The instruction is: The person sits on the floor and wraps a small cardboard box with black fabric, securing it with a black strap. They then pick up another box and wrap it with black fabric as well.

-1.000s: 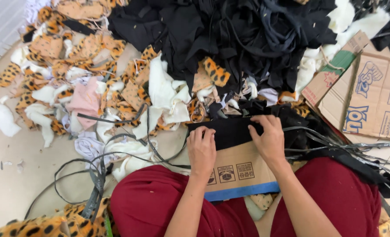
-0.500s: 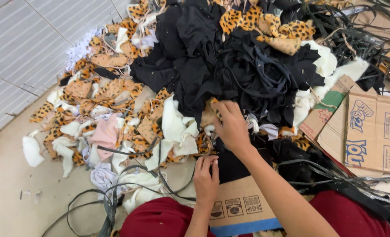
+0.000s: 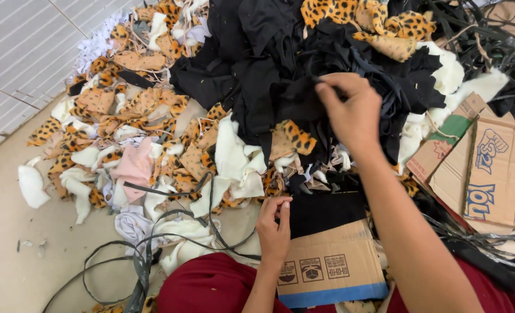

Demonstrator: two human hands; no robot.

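Up in the black fabric heap [image 3: 257, 69], ahead of the body, the right hand [image 3: 350, 113] pinches a black scrap [image 3: 327, 81]; nearer, the left hand [image 3: 275, 229], fingers curled, holds the black cloth [image 3: 326, 211] on the cardboard [image 3: 333, 264].

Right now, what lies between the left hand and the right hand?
In the head view, a flat black cloth lies beside the left hand; leopard-print scraps and black scraps lie below the right hand.
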